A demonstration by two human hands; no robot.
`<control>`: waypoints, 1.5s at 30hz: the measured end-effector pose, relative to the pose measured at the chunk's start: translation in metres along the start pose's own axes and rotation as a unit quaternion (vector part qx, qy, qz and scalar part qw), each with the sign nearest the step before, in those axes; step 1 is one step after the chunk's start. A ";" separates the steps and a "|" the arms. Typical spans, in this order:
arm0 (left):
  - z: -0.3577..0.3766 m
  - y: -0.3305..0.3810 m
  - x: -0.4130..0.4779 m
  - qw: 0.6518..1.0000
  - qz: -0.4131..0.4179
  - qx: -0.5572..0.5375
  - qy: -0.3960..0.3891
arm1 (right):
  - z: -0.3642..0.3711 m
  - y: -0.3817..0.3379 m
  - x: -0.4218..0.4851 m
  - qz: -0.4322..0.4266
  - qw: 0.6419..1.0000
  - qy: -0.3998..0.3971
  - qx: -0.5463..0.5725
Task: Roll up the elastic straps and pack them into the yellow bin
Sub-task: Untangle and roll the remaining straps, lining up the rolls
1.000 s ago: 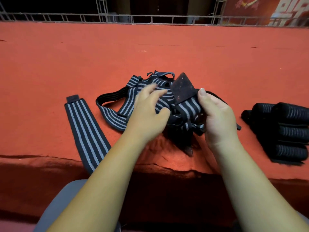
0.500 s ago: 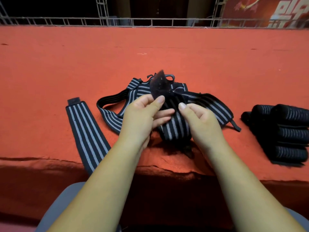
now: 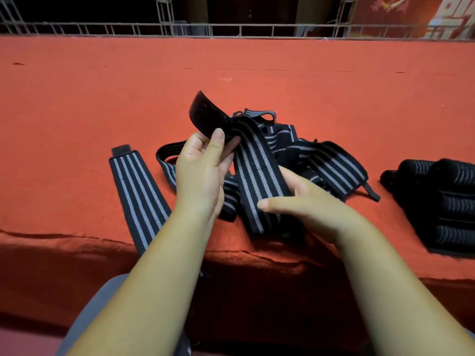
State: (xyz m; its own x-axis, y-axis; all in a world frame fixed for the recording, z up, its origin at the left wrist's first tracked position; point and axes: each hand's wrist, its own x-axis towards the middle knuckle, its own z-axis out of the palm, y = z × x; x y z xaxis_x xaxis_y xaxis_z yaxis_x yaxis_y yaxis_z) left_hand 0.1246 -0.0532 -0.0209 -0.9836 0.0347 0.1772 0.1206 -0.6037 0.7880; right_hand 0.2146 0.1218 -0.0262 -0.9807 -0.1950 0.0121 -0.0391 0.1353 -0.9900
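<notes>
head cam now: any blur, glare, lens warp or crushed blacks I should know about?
Head view: even warm light, no glare; truss uprights splay from the wide lens; left hand, right hand and the held strap are sharp; rolled straps at the right go near-black, stripes faint; deep shadow under the front edge of the table.

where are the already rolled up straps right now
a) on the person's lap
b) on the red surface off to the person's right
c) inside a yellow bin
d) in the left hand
B: the rolled straps lie bunched on the red surface at the right edge of the view, while the left hand and the right hand both hold the striped strap at the centre.
</notes>
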 end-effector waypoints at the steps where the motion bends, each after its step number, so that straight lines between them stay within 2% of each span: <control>1: -0.002 0.000 0.002 1.000 0.011 -0.004 0.004 | 0.001 0.000 0.000 0.008 1.000 -0.012 -0.004; 6: -0.021 0.002 0.017 0.997 0.040 0.044 0.058 | 0.002 0.007 0.001 0.082 0.996 -0.021 -0.027; 9: -0.033 0.004 0.024 0.990 0.074 0.085 0.088 | 0.002 0.015 0.003 0.071 0.997 -0.014 -0.032; 11: -0.040 0.005 0.025 0.960 0.130 0.229 0.099 | 0.001 0.015 0.001 0.057 0.998 -0.015 -0.037; 13: -0.041 0.002 0.020 0.908 0.173 0.377 0.063 | 0.000 0.014 -0.001 0.040 0.998 -0.016 -0.040; 15: -0.037 -0.005 0.011 0.863 0.176 0.473 -0.006 | 0.002 0.016 0.001 0.016 0.999 0.012 -0.042; 17: -0.033 -0.011 0.004 0.846 0.135 0.513 -0.060 | 0.003 0.021 0.004 -0.009 0.998 0.052 -0.023; 21: -0.031 -0.012 0.000 0.871 0.018 0.481 -0.100 | 0.000 0.023 0.008 -0.032 0.993 0.111 0.038; 24: -0.030 -0.006 -0.004 0.914 -0.050 0.379 -0.138 | -0.001 0.025 0.011 -0.037 0.989 0.143 -0.002; 26: -0.029 -0.004 -0.009 0.916 -0.049 0.360 -0.170 | 0.000 0.026 0.014 -0.040 0.985 0.166 -0.021; 29: -0.028 -0.006 -0.012 0.897 -0.014 0.400 -0.189 | 0.003 0.026 0.018 -0.046 0.982 0.182 -0.015; 32: -0.028 -0.010 -0.009 0.906 0.013 0.401 -0.134 | 0.007 0.026 0.020 -0.037 0.980 0.195 0.010; 34: -0.031 -0.011 -0.003 0.913 0.027 0.399 -0.079 | 0.009 0.026 0.020 -0.013 0.978 0.209 -0.014; 39: -0.039 0.002 0.012 0.943 0.069 0.323 0.039 | 0.008 0.034 0.022 0.058 0.966 0.135 -0.214; 43: -0.041 0.015 0.018 0.957 0.100 0.263 0.070 | 0.010 0.032 0.023 0.046 0.940 0.085 -0.328; 45: -0.040 0.018 0.017 0.962 0.108 0.239 0.079 | 0.010 0.030 0.022 0.048 0.938 0.070 -0.335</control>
State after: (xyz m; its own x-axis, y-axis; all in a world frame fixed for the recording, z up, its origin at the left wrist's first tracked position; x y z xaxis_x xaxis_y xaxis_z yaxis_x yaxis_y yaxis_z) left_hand 0.1048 -0.0950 -0.0276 -0.9324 -0.1941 0.3049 0.3350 -0.1471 0.9307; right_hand 0.1939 0.1120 -0.0567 -0.9996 -0.0279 -0.0084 -0.0149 0.7357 -0.6771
